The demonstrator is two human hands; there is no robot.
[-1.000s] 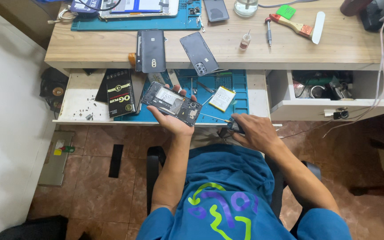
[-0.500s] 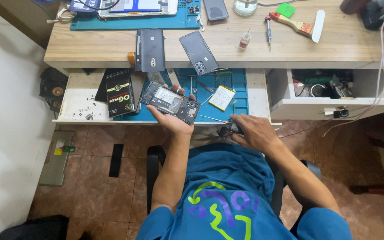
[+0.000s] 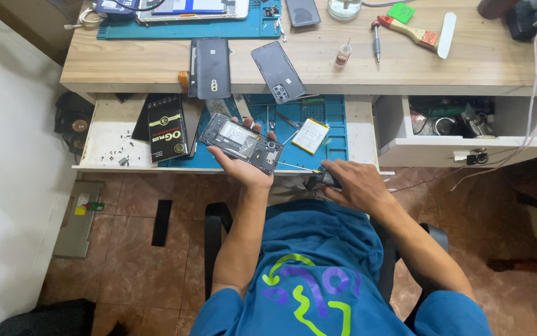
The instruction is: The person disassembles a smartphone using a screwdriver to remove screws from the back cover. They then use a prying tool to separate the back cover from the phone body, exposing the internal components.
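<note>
Opened phone (image 3: 241, 142), back cover off and internals exposed, lying tilted across the palm of the left hand (image 3: 243, 165), fingers curled up round its far edge, held just above the front lip of the pulled-out drawer (image 3: 110, 140). Right hand (image 3: 354, 185), just right of the phone, closed round a screwdriver (image 3: 309, 172) whose thin shaft points at the phone's near corner; handle mostly hidden by the fingers. Loose battery (image 3: 310, 135) on the blue mat (image 3: 330, 115) beyond; the small drawer specks are too small to identify.
</note>
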